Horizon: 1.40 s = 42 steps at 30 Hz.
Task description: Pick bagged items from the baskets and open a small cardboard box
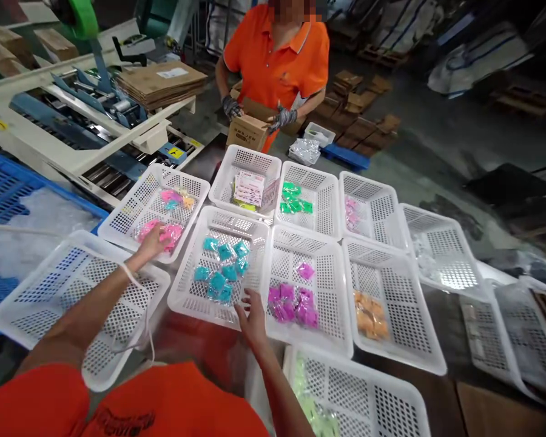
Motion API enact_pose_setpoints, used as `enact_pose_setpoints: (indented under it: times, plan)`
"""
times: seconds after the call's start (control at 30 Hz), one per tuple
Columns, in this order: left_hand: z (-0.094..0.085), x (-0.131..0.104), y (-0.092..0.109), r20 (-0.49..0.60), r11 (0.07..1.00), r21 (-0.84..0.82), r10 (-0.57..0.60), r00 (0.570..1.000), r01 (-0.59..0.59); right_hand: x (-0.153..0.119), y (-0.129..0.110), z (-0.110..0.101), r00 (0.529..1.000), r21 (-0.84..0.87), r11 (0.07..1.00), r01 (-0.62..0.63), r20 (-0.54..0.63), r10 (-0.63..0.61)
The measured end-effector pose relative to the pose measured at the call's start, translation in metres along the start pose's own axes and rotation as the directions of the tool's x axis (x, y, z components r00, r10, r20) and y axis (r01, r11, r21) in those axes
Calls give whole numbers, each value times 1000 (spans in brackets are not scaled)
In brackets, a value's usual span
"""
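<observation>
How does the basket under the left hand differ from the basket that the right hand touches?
The basket under the left hand holds pink packets, with a few mixed pastel ones at its far end; the basket at the right hand holds teal packets only. The pink basket lies farther away and turned at an angle; the teal basket lies nearer and straighter. The left hand reaches inside; the right rests at the rim. Both are white, perforated and rectangular.

I see a dim warehouse w/ grey concrete floor. Far left – blue-and-cream machine, flattened cardboard stack beside it. Far right – big white sacks, wooden pallets. Brown boxes on the floor near centre. Blue crate on the left, a co-worker in an orange shirt at the far side.
</observation>
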State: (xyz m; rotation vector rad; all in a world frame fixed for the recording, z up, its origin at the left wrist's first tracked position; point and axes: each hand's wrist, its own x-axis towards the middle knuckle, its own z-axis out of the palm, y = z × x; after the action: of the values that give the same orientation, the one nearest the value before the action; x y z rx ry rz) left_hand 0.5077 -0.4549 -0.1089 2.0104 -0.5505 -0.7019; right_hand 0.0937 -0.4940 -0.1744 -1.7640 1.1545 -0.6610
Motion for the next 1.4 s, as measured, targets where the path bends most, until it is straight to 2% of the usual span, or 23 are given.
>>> enact_pose_setpoints:
  times: [0.1,0.17,0.23,0.3,0.37,0.43,0.5,0.57,0.63,0.8,0.9,0.97,1.03,1.13,1.23,1.3,1.4]
  plan:
    - [8,-38,-19,161,947,276,124,979,-165,23,-10,7,994,-40,999,7,109,-3]
    - [15,-51,-26,284,837,474,147,947,-272,58,-28,4,985,-126,992,-27,165,47]
    - [21,-57,-29,346,722,611,127,929,-326,105,-53,-6,981,-271,960,-69,156,114]
    - [26,-60,-30,381,627,685,126,916,-371,155,-80,-19,983,-385,918,-94,112,148]
    - [28,-60,-30,400,571,714,145,905,-406,196,-105,-30,982,-449,886,-116,83,171]
    - [29,-61,-30,406,536,734,147,902,-418,219,-123,-37,982,-470,874,-124,67,175]
    - [30,-63,-30,412,510,753,126,903,-415,221,-130,-39,986,-463,880,-107,64,154]
    - [31,-64,-31,422,495,766,95,902,-410,203,-126,-36,991,-433,899,-70,71,111]
    - [33,-65,-33,417,490,775,80,905,-400,168,-111,-32,996,-378,926,-20,78,53]
    - [38,-64,-42,382,518,762,128,916,-390,40,-43,-22,995,-207,975,81,72,-67]
    - [39,-63,-46,362,538,743,179,915,-399,-37,-3,-13,996,-172,981,86,-23,-91]
    - [39,-66,-50,334,552,726,237,912,-410,-79,14,-5,994,-154,984,85,-58,-95]
    - [39,-74,-58,298,570,692,335,894,-444,-112,24,6,996,-131,988,78,-41,-84]
    - [37,-101,-76,262,591,599,493,830,-540,-143,35,22,998,-108,993,53,27,-51]
    - [29,-137,-101,293,597,517,550,782,-613,-152,42,35,996,-112,994,11,86,-1]
    - [18,-160,-118,287,606,492,564,774,-625,-150,41,41,989,-125,992,-7,145,25]
    - [-5,-185,-142,222,625,491,584,781,-607,-140,29,50,966,-148,989,-11,255,49]
